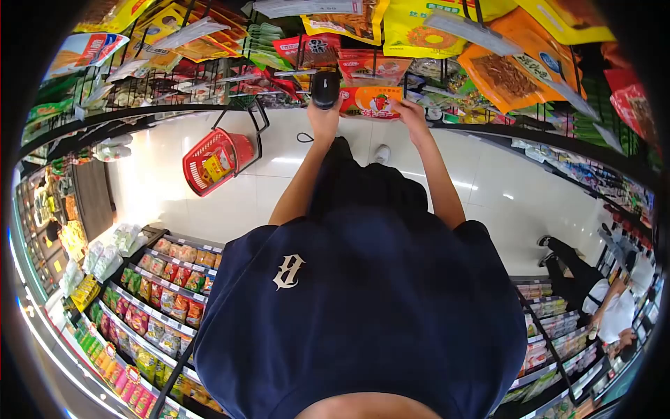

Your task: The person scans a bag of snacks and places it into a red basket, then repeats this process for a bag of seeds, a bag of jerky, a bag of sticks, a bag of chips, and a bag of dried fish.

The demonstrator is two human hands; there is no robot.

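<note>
Beyond our fingers hangs a rack crowded with snack bags, and off to the left of them a red basket sits on the white floor. Our right hand pinches the edge of a red snack packet, fingers closed on it, held between both hands. Our left hand wraps tightly around a black scanner just beside the packet.

top: navy short-sleeved tee | mark: white letter on chest | trousers: dark | shoe: white
</note>
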